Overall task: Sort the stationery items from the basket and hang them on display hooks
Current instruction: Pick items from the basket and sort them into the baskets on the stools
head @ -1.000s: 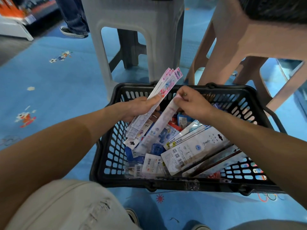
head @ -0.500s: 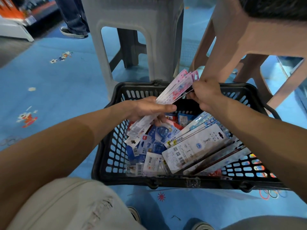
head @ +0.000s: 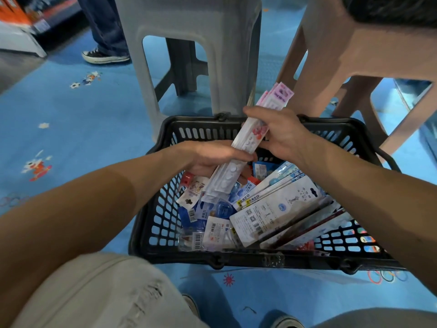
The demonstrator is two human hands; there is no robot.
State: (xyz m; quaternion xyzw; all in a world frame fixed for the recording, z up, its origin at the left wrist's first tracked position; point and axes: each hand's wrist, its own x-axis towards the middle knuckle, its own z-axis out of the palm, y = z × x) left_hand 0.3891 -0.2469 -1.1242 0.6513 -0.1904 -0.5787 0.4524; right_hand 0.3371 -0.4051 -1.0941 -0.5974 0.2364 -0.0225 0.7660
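A black plastic basket (head: 151, 223) stands on the blue floor, filled with several packaged stationery items (head: 272, 214). Above its far half I hold a stack of long pink-and-white packets (head: 250, 138), tilted with their pink tops up and to the right. My left hand (head: 212, 157) grips the lower half of the stack, fingers curled under it. My right hand (head: 281, 136) grips the stack's upper part from the right, thumb across its front. The packets' lower ends reach down among the items in the basket.
A grey plastic stool (head: 189, 55) stands just behind the basket and a brown one (head: 354, 55) to the right. Another person's legs and sneaker (head: 104, 55) are at the far left by a shelf base (head: 21, 41). My knee (head: 99, 294) fills the near left.
My right hand added a packet to the stack held by my left hand, then closed round the stack's upper part. The stack now stands steeper.
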